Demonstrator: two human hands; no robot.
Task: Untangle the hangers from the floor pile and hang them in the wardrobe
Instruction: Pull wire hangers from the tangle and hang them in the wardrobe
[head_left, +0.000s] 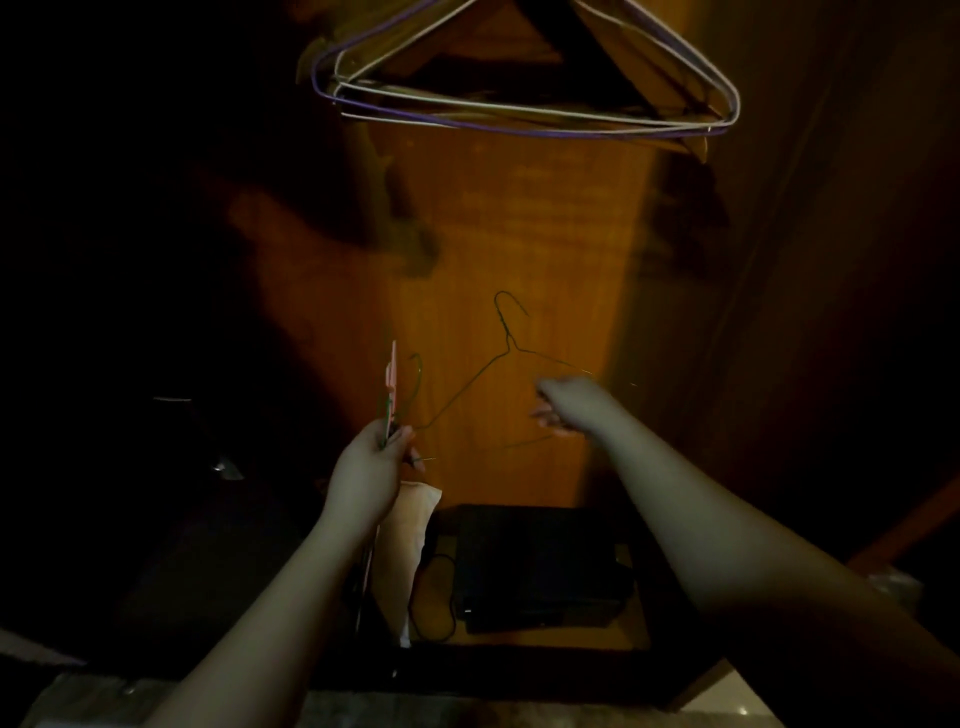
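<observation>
Several hangers (519, 111), white and purple, already hung at the top of the wardrobe (498, 234), their hooks and whatever rail carried them cut off above the picture. So part of the job looked done.

Below those hung ones, in front of the wardrobe's lit orange back panel, a thin dark wire hanger (506, 345) was held up with its hook uppermost. The right hand (563, 405) had hold of its right shoulder, fingers curled about the wire, though the hand was blurred and I could not make out the grip finely. The left hand (371, 457), to the left of that wire hanger, was closed round a small bunch of hangers (392, 389), one pinkish and at least one green, whose hook curled up beside it. The wire hanger's left corner ran down to that hand; whether it was caught in the bunch or merely touching I could not tell.

I judged that at least these few were left to hang. The floor pile itself was not visible. Under the hands, on the wardrobe's floor, lay a pale cloth bundle (410, 525), a dark flat box (540, 566) and a looped cable (434, 597). Everything left of the wardrobe was too dark to read.
</observation>
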